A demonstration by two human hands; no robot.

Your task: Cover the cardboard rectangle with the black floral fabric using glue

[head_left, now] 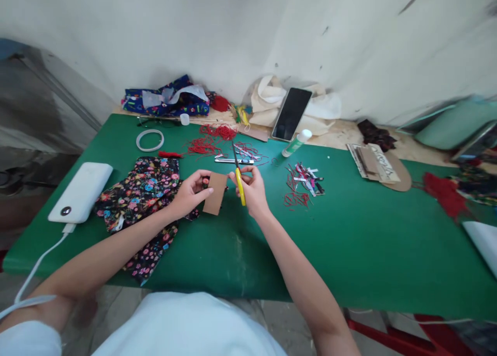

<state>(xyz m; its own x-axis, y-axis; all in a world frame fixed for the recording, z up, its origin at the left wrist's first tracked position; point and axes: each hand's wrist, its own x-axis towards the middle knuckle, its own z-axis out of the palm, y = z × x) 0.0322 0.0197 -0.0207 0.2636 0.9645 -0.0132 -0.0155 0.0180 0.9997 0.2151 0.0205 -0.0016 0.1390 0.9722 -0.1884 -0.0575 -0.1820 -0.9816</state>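
Observation:
My left hand [192,193] is closed on a small brown cardboard piece [215,194], thumb across its face. A bit of dark floral fabric shows behind the cardboard's edges. Yellow-handled scissors [240,186] are in my right hand [253,190], their dark blades pointing away toward the wall. The fingertips of that hand come close to the cardboard's right edge; whether they touch it I cannot tell. Black floral cloth [143,190] lies spread on the green table [248,252] under and left of my left forearm. A utility knife [229,161] rests just beyond my hands.
Red thread [205,145] and a glue stick [297,143] are beyond my hands. A phone [292,114] leans near the wall. Scraps [305,180] and cardboard pieces [373,162] lie rightward. On the left are a white power bank [81,192] with a cable and a tape ring [149,140].

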